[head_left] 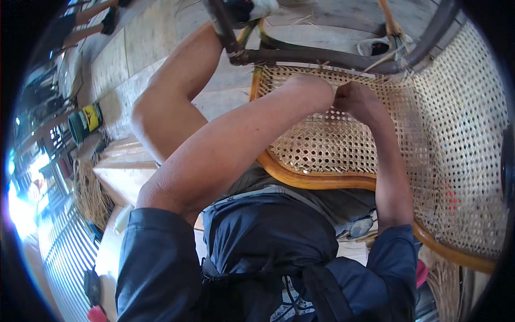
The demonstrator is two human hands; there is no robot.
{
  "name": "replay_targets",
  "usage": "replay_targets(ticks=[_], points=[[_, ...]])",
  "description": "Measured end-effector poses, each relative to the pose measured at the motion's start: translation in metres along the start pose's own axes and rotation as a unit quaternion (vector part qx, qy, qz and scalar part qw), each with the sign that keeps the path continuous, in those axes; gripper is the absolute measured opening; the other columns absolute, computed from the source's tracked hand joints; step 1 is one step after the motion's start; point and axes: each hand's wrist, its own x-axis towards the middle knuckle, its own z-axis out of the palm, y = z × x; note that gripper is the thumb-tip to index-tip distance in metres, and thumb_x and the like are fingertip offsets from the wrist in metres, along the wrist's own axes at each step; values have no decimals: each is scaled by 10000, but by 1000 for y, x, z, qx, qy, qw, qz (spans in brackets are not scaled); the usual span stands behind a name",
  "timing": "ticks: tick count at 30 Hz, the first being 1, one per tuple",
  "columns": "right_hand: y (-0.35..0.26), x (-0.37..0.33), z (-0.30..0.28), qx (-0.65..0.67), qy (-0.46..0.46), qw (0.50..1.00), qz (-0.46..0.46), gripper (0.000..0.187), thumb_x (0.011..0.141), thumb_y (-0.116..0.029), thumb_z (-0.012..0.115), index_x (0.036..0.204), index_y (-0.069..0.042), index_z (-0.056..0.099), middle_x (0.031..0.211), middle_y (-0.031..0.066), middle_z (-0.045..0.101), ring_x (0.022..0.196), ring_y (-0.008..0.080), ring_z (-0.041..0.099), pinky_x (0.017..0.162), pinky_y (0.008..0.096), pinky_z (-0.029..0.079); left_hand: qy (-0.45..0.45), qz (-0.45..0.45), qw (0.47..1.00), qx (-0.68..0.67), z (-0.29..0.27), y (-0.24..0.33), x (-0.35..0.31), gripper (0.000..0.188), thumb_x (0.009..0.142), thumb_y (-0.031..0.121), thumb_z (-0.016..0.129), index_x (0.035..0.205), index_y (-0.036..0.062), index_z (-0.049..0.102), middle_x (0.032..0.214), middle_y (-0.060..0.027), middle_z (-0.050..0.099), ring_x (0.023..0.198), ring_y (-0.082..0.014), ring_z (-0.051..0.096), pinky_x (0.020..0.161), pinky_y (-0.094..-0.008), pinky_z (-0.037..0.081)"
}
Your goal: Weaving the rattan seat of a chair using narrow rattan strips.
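Observation:
A cane chair with a glossy honey-brown wooden rim [300,178] rests across my lap, its woven seat [316,142] facing me and its woven back [461,145] rising at the right. My left hand [314,92] lies low over the far part of the seat, its fingers turned away and hidden from view. Close on its right is my right hand [360,103], fingers bent and pinched together against the weave. Whatever sits between those fingertips is too small to make out. Loose cane strands [375,61] stick out along the seat's far edge.
Dark brown frame bars [316,57] run beyond the seat. A bundle of cane strips [90,193] hangs at the left by a wooden box [126,182]. Farther off stands a green and yellow tub [85,123]. Another person's legs [88,24] show at the upper left.

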Motion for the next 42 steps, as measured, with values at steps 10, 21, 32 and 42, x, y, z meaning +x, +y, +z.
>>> replay_targets(ticks=[10, 21, 32, 42], points=[[-16, 0, 24, -147, 86, 983, -63, 187, 781, -236, 610, 764, -55, 658, 732, 172, 625, 708, 313, 618, 651, 407, 469, 152, 59, 986, -35, 45, -36, -12, 221, 767, 189, 538, 854, 3, 621, 805, -205, 629, 794, -360, 621, 708, -460, 480], [-8, 1, 16, -98, 123, 977, -146, 284, 705, -189, 703, 864, -66, 502, 729, 131, 576, 731, 319, 572, 638, 406, 437, 171, 9, 985, -9, 34, -85, -69, 267, 811, 283, 524, 792, 36, 623, 750, -173, 622, 748, -346, 613, 682, -458, 475], [-5, 2, 20, 18, 104, 980, -166, 211, 697, -42, 681, 849, -34, 535, 789, 95, 577, 751, 242, 559, 666, 334, 447, 240, -77, 967, -34, 49, -98, -144, 231, 830, 278, 526, 781, 62, 590, 683, -166, 604, 670, -342, 603, 614, -456, 469], [-14, 11, 19, -70, 78, 988, -118, 256, 725, -230, 674, 891, -56, 586, 902, 121, 611, 914, 311, 547, 800, 408, 434, 250, -100, 962, -52, 61, -86, -211, 212, 828, 252, 552, 715, 73, 567, 630, -106, 589, 579, -298, 590, 521, -411, 459]])
